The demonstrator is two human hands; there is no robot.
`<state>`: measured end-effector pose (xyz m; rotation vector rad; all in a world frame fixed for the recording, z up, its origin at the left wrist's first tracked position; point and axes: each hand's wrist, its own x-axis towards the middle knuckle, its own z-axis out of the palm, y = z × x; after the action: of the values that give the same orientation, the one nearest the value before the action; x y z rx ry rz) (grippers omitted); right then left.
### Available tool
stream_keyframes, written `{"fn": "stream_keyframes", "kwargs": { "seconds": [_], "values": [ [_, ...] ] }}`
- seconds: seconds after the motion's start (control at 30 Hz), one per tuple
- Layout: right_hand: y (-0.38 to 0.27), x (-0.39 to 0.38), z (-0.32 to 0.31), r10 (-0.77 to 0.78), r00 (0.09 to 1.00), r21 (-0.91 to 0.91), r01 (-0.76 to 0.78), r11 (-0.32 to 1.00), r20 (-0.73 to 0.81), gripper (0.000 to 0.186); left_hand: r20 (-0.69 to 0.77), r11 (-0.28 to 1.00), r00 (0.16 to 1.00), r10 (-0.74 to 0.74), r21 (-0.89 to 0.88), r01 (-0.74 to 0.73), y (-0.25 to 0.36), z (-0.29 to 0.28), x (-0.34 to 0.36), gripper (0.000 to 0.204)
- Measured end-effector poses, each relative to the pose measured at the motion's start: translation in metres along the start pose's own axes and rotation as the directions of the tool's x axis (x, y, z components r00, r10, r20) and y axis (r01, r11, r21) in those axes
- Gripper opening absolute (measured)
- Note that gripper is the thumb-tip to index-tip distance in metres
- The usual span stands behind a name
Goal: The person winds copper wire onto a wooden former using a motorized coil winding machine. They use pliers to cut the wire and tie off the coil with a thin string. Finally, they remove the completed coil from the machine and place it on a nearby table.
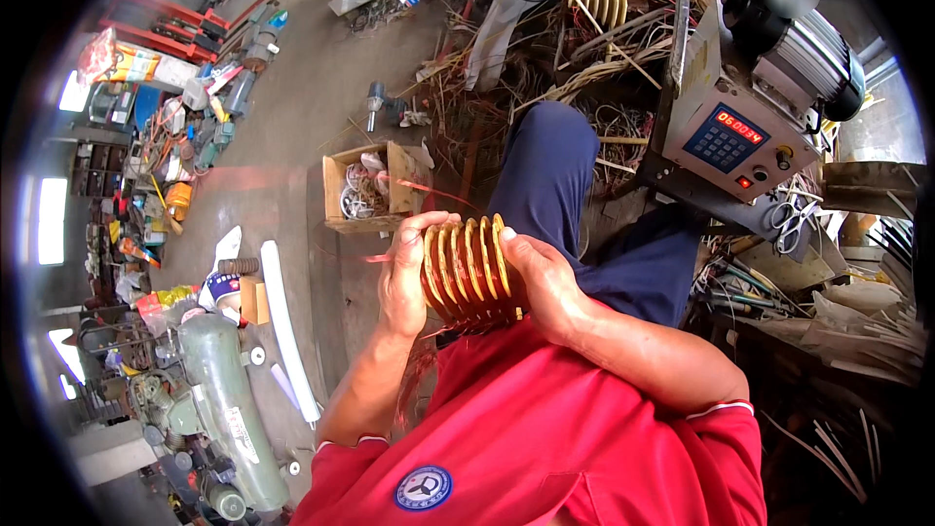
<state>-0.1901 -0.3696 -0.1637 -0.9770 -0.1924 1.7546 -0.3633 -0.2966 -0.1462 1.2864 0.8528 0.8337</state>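
Observation:
A ridged yellow coil former (469, 268) with reddish copper wire in its grooves is gripped in front of my red shirt. My left hand (399, 282) wraps round its left end, thumb hidden behind the near rim or too unclear to make out. On the other end, my right hand (543, 278) presses with its thumb on the outermost yellow disc, and its fingers are mostly hidden underneath. Loose thin red wire (414, 370) trails below my left wrist, and more strands run off toward the wooden box.
A winding machine (726, 141) with a lit red display and a motor (808, 63) stands at the right, scissors (794, 224) beside it. Ahead are a wooden box (360, 190), a power drill (375, 105) and heaped scrap strips (584, 97). A green tank (226, 399) lies left.

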Motion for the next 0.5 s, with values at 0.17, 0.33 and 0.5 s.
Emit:
{"fn": "stream_keyframes", "kwargs": {
  "seconds": [0.17,0.33,0.5],
  "values": [
    [0.007,0.009,-0.016,-0.004,0.999,-0.112,0.009,0.994,0.043,0.047,-0.016,0.997,0.997,0.069,0.030,-0.068,-0.018,0.004,-0.007,0.053],
    [0.007,0.010,-0.035,0.135,0.976,-0.194,-0.101,0.976,0.171,0.053,0.010,0.969,0.980,0.197,0.149,-0.197,-0.041,-0.003,-0.012,0.075],
    [-0.006,0.002,-0.029,0.077,0.977,-0.288,-0.016,0.957,0.200,0.054,0.117,0.907,0.979,0.166,0.372,-0.198,-0.025,-0.012,-0.018,0.097]
  ]
}}
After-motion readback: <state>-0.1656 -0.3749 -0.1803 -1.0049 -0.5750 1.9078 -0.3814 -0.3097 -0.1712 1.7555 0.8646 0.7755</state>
